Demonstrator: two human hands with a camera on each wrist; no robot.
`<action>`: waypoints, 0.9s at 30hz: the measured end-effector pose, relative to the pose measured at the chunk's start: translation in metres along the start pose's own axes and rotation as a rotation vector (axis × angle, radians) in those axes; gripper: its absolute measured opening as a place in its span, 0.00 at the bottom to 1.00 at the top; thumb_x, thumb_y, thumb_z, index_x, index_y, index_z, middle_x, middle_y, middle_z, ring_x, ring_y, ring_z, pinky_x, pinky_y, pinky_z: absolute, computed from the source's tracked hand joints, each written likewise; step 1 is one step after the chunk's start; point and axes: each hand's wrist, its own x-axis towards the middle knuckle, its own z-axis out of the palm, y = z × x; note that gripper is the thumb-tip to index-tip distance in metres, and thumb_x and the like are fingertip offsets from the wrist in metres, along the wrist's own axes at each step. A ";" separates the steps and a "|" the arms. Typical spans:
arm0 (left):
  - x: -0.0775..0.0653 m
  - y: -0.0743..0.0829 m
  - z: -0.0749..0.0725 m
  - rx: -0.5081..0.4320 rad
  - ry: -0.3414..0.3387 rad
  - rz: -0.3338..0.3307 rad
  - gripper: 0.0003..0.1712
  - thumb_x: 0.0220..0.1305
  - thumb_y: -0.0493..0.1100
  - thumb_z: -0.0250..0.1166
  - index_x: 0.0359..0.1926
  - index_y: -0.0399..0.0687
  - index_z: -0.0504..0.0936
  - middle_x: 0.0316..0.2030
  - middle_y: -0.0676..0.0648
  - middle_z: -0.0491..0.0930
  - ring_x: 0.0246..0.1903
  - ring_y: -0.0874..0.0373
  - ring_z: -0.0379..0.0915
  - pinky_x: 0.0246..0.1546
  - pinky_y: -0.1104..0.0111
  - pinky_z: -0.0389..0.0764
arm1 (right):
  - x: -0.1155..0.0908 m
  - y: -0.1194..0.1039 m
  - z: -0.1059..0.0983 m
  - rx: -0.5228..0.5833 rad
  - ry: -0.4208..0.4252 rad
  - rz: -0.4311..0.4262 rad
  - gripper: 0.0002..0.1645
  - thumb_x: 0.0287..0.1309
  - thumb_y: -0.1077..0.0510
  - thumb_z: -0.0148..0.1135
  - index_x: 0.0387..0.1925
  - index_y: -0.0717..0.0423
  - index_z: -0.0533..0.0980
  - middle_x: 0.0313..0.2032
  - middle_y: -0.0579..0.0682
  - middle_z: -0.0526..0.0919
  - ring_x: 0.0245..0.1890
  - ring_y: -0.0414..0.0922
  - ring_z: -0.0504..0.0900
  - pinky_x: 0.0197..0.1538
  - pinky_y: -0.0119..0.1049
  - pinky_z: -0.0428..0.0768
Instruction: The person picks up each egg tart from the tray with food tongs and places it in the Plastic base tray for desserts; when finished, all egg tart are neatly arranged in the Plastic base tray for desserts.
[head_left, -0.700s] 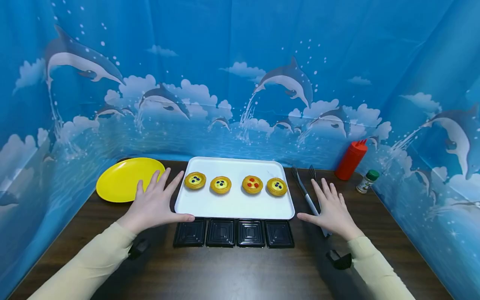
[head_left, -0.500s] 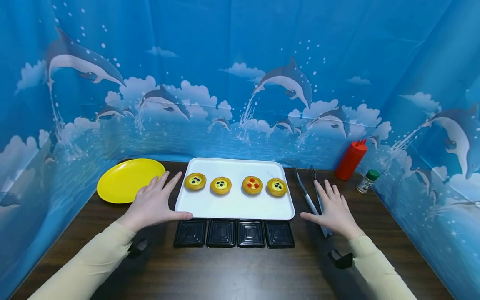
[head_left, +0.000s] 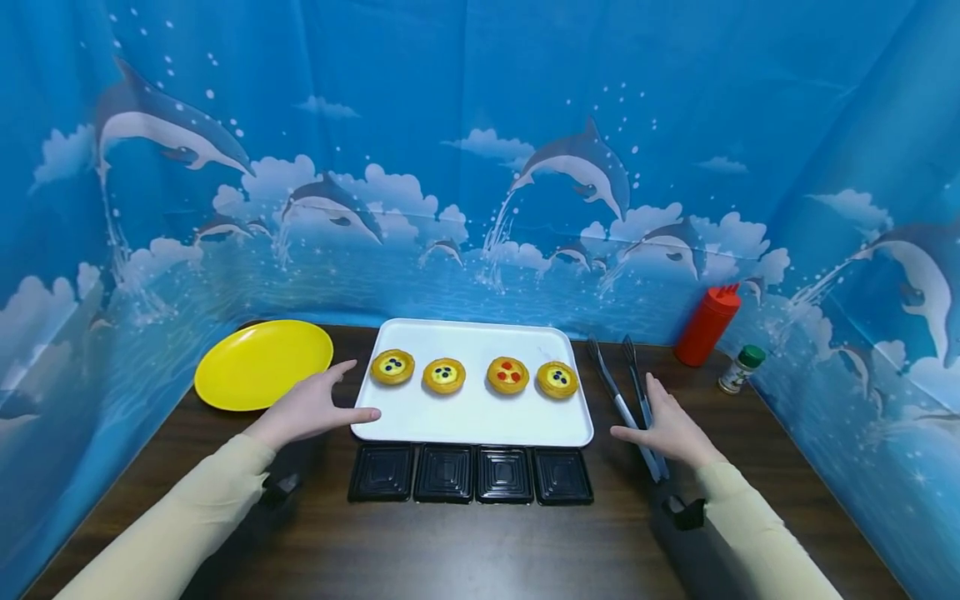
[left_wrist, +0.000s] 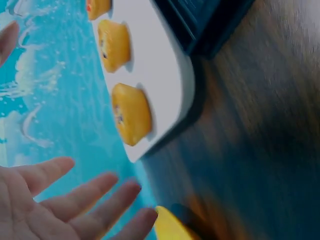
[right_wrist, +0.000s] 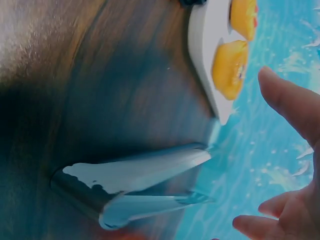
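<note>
Left hand [head_left: 309,411] hung near the white tray's [head_left: 472,423] left edge, fingers extended, thumb wide apart, nothing held. Right hand [head_left: 673,429] was likewise empty, fingers out, thumb apart, close to the tongs [head_left: 622,407]. Four black dishes [head_left: 444,472] lined the tray's near side. Four tarts [head_left: 444,376] sat across the tray. Red bottle [head_left: 707,327] stood back right.

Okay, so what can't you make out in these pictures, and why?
Small green-lidded cylindrical jar: label too small to read, head view.
Long glossy grey V-shaped tongs: partly covered by the right hand, head view.
Flat rounded yellow plate: mostly cut off by the bottom edge, left wrist view.
Black square plastic tray: partly cut off by the top edge, left wrist view.
</note>
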 end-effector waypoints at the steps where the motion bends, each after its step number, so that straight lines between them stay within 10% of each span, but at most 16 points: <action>1: 0.003 -0.003 0.001 -0.018 -0.013 -0.018 0.61 0.48 0.73 0.64 0.69 0.34 0.56 0.61 0.28 0.66 0.58 0.34 0.65 0.50 0.45 0.75 | 0.002 0.001 0.001 0.022 -0.014 0.018 0.73 0.46 0.31 0.65 0.71 0.69 0.35 0.70 0.73 0.40 0.68 0.70 0.44 0.64 0.66 0.52; 12: 0.035 -0.020 0.017 -0.027 -0.063 -0.167 0.47 0.54 0.68 0.63 0.54 0.28 0.75 0.45 0.33 0.80 0.39 0.45 0.75 0.40 0.57 0.80 | 0.030 0.016 0.009 -0.052 -0.043 0.168 0.75 0.41 0.26 0.65 0.66 0.80 0.44 0.64 0.80 0.51 0.61 0.72 0.58 0.58 0.64 0.67; 18: 0.049 -0.019 0.022 -0.114 -0.083 -0.271 0.20 0.61 0.46 0.66 0.44 0.31 0.82 0.29 0.44 0.82 0.28 0.54 0.76 0.35 0.64 0.81 | 0.040 0.024 0.015 -0.060 -0.035 0.179 0.65 0.47 0.32 0.65 0.62 0.83 0.53 0.60 0.80 0.60 0.54 0.68 0.67 0.55 0.59 0.72; 27: 0.060 -0.029 0.024 -0.302 -0.081 -0.382 0.18 0.61 0.41 0.65 0.44 0.27 0.81 0.26 0.43 0.81 0.23 0.56 0.77 0.29 0.72 0.81 | 0.047 0.029 0.015 -0.004 -0.027 0.188 0.49 0.48 0.39 0.68 0.55 0.77 0.67 0.46 0.72 0.76 0.38 0.57 0.76 0.43 0.49 0.81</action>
